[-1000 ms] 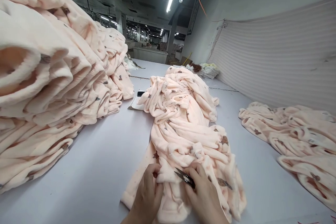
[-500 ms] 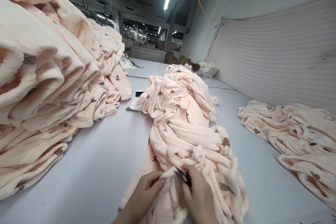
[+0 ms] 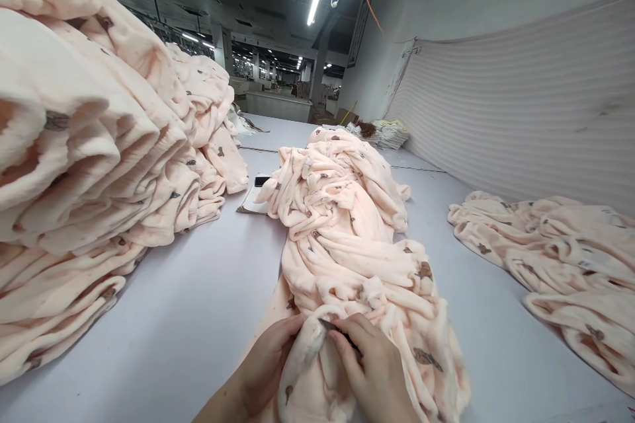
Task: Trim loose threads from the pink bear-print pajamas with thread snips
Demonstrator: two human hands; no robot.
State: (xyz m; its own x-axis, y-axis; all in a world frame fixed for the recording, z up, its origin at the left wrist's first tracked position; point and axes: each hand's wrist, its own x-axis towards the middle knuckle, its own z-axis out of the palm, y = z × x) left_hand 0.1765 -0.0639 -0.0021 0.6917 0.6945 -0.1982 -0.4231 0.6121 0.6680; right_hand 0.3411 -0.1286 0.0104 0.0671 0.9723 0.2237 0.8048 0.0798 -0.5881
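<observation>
While the pink fabric (image 3: 303,351) between both grips was pinched by the left hand (image 3: 266,358) and dark snips (image 3: 326,324) were held in the right hand (image 3: 376,362), the fabric was best kept taut and the snips angled off the left fingers.

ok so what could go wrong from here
The dark snips in the right hand point right at the fleece fold, so a slip might nick the cloth. The left hand grips that fold close by, so its fingers could get cut. The high, loose pile on the left might slump.
</observation>
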